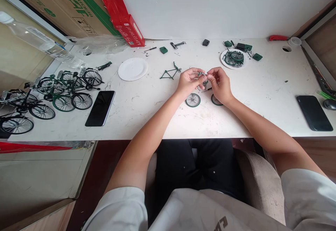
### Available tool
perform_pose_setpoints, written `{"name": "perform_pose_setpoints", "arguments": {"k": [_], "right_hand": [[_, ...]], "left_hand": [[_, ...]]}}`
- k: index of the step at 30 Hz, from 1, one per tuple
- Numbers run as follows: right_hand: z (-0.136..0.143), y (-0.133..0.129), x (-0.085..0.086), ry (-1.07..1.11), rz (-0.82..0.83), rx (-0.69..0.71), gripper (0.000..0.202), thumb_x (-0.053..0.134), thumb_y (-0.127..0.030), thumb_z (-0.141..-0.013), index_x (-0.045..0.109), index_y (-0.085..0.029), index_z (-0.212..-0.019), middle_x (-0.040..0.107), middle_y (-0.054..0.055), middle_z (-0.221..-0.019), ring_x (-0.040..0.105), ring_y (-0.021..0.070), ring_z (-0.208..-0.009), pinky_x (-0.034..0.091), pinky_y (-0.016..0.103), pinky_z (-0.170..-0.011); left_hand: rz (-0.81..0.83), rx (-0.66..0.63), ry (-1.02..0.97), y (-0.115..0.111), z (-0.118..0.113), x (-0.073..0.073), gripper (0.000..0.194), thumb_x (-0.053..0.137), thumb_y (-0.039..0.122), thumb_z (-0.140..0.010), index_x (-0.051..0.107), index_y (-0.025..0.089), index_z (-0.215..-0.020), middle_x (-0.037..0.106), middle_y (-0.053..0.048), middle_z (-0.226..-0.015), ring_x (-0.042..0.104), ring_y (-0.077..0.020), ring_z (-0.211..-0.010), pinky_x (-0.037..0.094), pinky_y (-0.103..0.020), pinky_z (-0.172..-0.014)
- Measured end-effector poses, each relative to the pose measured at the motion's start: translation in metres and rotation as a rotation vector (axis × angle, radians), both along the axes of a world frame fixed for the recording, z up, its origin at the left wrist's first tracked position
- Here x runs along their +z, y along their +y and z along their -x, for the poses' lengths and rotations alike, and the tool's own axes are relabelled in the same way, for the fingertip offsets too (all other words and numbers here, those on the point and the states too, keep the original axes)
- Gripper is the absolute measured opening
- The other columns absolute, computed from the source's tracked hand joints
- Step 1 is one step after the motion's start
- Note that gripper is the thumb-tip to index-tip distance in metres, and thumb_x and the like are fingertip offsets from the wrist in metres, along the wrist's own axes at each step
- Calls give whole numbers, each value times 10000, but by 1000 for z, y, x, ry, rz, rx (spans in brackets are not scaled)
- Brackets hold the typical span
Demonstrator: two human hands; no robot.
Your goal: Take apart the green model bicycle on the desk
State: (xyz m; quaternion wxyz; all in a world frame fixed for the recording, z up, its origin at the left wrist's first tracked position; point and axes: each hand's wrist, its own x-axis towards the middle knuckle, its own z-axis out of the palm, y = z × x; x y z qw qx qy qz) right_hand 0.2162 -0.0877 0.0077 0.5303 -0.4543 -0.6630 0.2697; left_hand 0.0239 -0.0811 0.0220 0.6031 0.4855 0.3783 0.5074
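Above the white table, my left hand (pixel 191 81) and my right hand (pixel 219 84) meet fingertip to fingertip. Both are closed in a pinch on a small silvery part (pixel 201 74), mostly covered by the fingers. Just below them lies a spoked model bicycle wheel (pixel 193 100) with a green rim. A second wheel (pixel 216 100) is partly hidden under my right hand. Some small dark pieces show between and beneath the hands, too covered to name. Left of my left hand rests a green model bicycle frame (pixel 170 72).
Assembled model bicycles (pixel 63 87) stand at the left beside a phone (pixel 100 108). A white paper plate (pixel 133 69) lies nearby; another plate (pixel 244 64) holds wheels and green parts. A red box (pixel 130 31), screwdriver (pixel 150 49), red-handled cutter (pixel 278 37) and second phone (pixel 314 113) are around.
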Motion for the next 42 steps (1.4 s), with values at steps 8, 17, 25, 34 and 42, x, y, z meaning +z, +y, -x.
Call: {"name": "perform_pose_setpoints", "arguments": {"k": [8,17,25,34,42], "right_hand": [[-2,3,1,-20,16,18,831,652,-1116,-943,708,-299,-1088,735,54,-961,558,223,-767,518,421,-725],[-4,5,-2,-26,30,38,811,672,-1095,-953,727,-300,-1096,708,51,-959,576,234,-804,518,408,-743],[-2,1,2,-46,23,46,794,663,-1083,-973,735,-298,-1072,716,60,-957,590,240,-819,522,417,-732],[-4,5,-3,-1,17,48,793,692,-1071,-969,727,-288,-1093,737,70,-1006,632,232,-855,545,390,-734],[-7,13,-14,19,-16,64,755,704,-1031,-1003,712,-284,-1115,716,56,-968,586,217,-788,518,394,-711]], "left_hand": [[-7,21,46,-2,-1,0,480,1118,421,-844,802,202,-1133,888,-40,-1031,759,-103,-603,513,-205,-578],[-102,22,70,-2,0,-4,489,1038,598,-938,874,220,-1202,902,-85,-1124,791,-138,-638,497,-228,-568],[-52,62,93,-2,-3,0,464,1015,605,-971,845,195,-1109,903,-67,-1082,790,-118,-633,501,-210,-567],[-89,18,45,3,0,-9,483,1058,537,-941,862,186,-1209,911,-83,-1099,833,-136,-680,541,-204,-593],[-173,-4,50,11,0,-20,561,1109,525,-863,851,201,-1242,920,-92,-1173,825,-149,-678,713,-290,-729]]}}
